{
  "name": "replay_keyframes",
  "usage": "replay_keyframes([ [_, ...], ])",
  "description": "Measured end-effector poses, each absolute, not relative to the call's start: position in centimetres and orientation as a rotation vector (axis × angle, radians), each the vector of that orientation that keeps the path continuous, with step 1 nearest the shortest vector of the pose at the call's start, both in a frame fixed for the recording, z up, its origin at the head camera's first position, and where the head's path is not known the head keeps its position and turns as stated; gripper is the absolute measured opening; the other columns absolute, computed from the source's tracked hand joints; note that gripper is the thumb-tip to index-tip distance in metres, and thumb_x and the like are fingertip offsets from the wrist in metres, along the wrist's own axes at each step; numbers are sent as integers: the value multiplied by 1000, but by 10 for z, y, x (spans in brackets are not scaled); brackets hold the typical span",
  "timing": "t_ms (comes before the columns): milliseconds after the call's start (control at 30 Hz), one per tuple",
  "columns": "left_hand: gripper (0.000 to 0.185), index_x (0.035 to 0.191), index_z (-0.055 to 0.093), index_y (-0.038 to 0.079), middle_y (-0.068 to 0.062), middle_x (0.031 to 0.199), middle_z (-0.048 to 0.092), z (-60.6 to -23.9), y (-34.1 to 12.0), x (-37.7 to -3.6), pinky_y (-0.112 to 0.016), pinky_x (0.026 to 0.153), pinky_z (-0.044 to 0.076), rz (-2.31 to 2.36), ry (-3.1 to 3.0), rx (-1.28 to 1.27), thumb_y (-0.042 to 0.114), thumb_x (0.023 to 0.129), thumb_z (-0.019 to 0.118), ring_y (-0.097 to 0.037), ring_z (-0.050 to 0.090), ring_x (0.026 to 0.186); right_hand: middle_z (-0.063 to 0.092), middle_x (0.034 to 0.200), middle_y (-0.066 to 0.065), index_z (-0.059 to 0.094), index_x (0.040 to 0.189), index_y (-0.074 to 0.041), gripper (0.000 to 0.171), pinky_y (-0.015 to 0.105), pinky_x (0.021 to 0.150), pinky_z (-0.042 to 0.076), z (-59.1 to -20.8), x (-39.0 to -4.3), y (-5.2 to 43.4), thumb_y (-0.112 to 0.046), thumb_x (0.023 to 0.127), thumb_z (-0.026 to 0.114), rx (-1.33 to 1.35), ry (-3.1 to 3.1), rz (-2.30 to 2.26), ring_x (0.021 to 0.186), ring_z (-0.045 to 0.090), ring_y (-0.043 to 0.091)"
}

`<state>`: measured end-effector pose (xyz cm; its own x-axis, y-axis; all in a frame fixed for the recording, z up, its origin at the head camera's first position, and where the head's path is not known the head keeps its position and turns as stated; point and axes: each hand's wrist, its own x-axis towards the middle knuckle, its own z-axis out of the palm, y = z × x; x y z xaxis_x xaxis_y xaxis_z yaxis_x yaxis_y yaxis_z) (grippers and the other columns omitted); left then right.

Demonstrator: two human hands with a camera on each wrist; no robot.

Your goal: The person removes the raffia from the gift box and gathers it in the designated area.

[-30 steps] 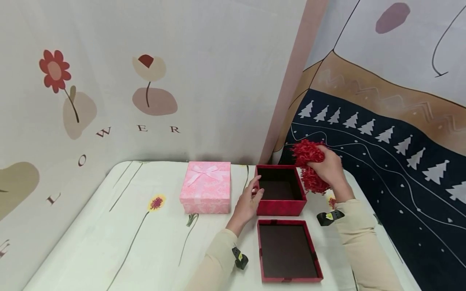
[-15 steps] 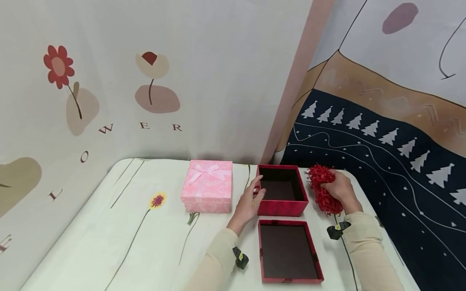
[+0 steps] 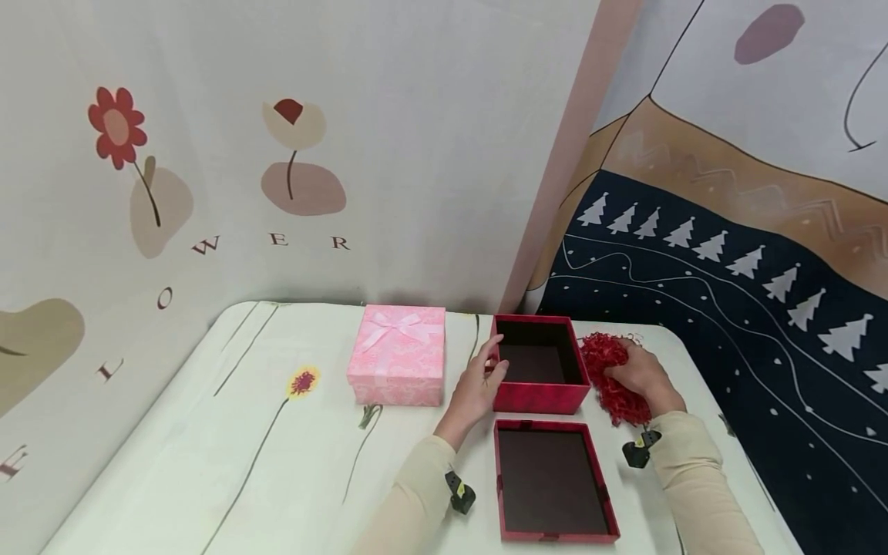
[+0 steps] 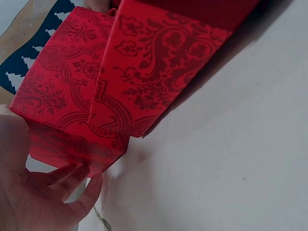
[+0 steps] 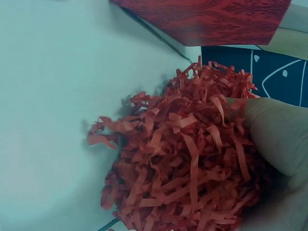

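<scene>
An open red box with a dark inside stands on the table. Its lid lies inside-up in front of it. My left hand holds the box's left wall, thumb at the rim; in the left wrist view my fingers curl against the patterned box at its lower corner. A clump of red shredded paper lies on the table right of the box. My right hand grips it from above, and in the right wrist view a finger presses into the shred.
A closed pink box with a bow stands left of the red box. The table has a flower-print cloth and a rounded edge at the right. Fabric backdrops hang close behind and to the right.
My right hand has brought the shredded paper down from above the box's far right corner to the table beside the box. The left hand has stayed on the box.
</scene>
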<state>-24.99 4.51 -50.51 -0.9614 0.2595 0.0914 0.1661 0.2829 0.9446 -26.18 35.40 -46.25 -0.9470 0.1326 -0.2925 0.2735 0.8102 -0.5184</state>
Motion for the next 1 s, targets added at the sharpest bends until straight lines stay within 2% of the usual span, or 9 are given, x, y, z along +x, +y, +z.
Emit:
replay_keyframes([
  [200,55,161,35,26,-17,146,52,-505,46,-250,-52,103,52,1786,2439,415,31,109,51,-36,59,127,32,150,43,17,159,7,87,69,104,44,-466,-260,354,-21,95,68,288,2755,-765,124,44,55],
  [433,56,162,34,27,-16,148,51,-507,48,-251,-52,103,52,1768,2444,412,34,109,51,-36,58,128,21,151,47,9,160,7,96,76,105,36,-463,-258,354,-34,93,65,308,2747,-702,131,33,63],
  [733,54,162,35,27,-17,146,52,-506,49,-251,-53,104,52,1780,2448,420,30,109,50,-37,59,127,10,155,48,17,159,8,90,82,109,18,-456,-257,348,-37,94,61,258,2875,-674,142,11,66],
  [1000,55,162,35,26,-16,147,50,-506,45,-250,-53,105,50,1791,2428,403,31,109,50,-37,57,128,10,158,45,24,157,9,86,81,111,12,-446,-257,337,-39,96,61,212,2991,-714,144,8,64],
])
